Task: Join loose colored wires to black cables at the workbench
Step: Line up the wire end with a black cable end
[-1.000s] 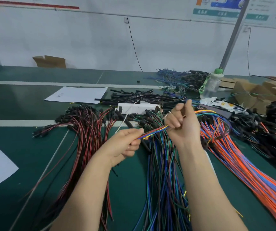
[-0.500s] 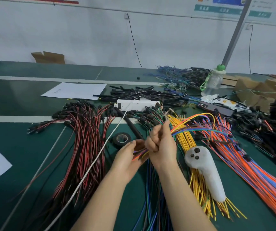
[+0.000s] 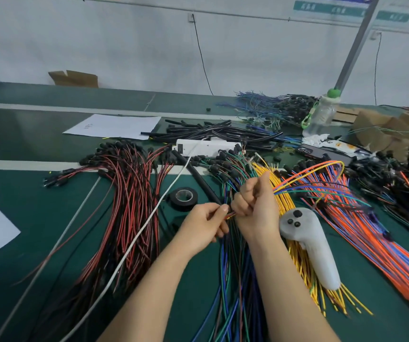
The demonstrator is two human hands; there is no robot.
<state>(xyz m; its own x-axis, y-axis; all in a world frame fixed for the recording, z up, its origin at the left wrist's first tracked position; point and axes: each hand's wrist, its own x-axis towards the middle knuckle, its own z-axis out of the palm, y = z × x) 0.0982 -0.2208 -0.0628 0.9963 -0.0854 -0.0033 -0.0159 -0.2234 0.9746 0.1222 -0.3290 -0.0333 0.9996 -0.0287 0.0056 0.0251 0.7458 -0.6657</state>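
Observation:
My left hand (image 3: 204, 224) pinches the near ends of a small bundle of coloured wires (image 3: 307, 174) just in front of my right hand (image 3: 254, 208). My right hand is curled in a fist round the same bundle; the orange, yellow, blue and green strands loop up and away to the right. A black tube (image 3: 204, 182) runs from the power strip down to my left fingertips, its near end hidden there. Below my hands lies a heap of blue, green and brown wires with black connectors (image 3: 233, 280).
A roll of black tape (image 3: 183, 197) lies left of my hands. A white handheld controller (image 3: 312, 245) rests on yellow wires (image 3: 304, 267). Red-black cables (image 3: 129, 203) spread left, orange-blue wires (image 3: 381, 240) right. A white power strip (image 3: 208, 147), black cables (image 3: 223, 132), bottle (image 3: 322, 112) and paper (image 3: 114, 125) lie behind.
My hands have dropped lower and closer together. My right hand slid along the bundle towards my left, so the wires now loop out to the right. The view shifted down.

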